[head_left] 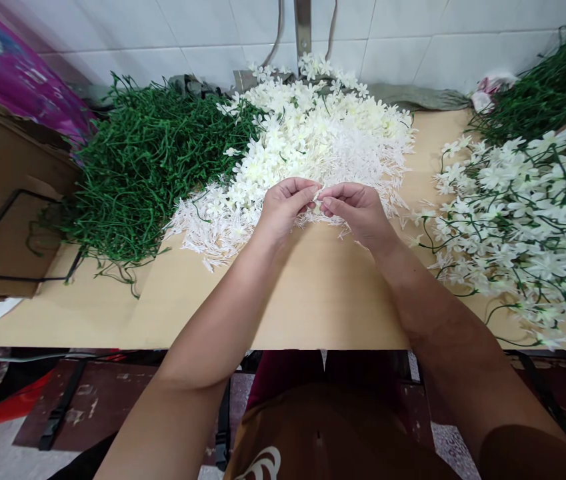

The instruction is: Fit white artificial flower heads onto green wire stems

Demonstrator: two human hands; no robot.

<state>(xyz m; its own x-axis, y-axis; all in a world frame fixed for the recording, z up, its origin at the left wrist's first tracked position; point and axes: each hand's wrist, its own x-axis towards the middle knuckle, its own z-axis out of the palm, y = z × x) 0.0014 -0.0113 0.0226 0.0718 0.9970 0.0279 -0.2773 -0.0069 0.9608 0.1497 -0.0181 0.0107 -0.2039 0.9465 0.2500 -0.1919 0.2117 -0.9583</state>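
Note:
My left hand [285, 207] and my right hand [357, 210] meet fingertip to fingertip over the near edge of a heap of loose white artificial flowers [307, 133]. Both hands are closed in a pinch on one small white flower piece [318, 195] held between them. The heap spreads across the middle of a pale wooden table [303, 300]. A pile of bare green plastic stems [147, 167] lies to the left of the heap.
Finished stems with white flowers fitted [523, 220] cover the table's right side, with more green stems [547, 87] behind them. A cardboard box [3, 193] stands at the left, purple plastic [17, 73] above it. A white tiled wall [413, 40] backs the table.

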